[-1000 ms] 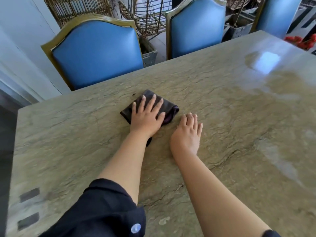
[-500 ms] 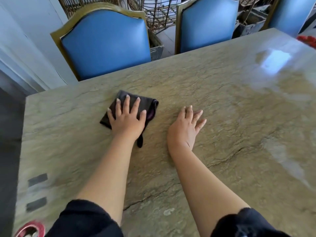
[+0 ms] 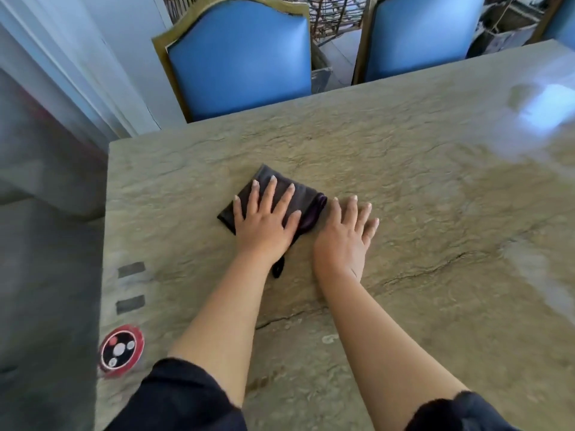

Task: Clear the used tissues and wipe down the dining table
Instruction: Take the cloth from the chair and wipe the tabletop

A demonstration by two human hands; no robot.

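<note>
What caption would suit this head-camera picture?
Left hand presses a dark cloth flat on the stone table; right hand rests beside it.

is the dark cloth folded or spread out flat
Folded. The dark cloth is a compact square under the left hand, with doubled layers showing at its right edge.

Two bare forearms, uncovered from elbow down to wrist. Black sleeves, short, ending near elbow: left sleeve (image 3: pixel 174 399), right sleeve (image 3: pixel 460 413). Sleeve fabric plain, matte, slightly fuzzy at hem; no print visible. Left hand (image 3: pixel 264 227) and right hand (image 3: pixel 345 241) bare: no gloves, rings, watch or bracelet seen. Fingernails pale, fairly long, rounded tips.
</note>
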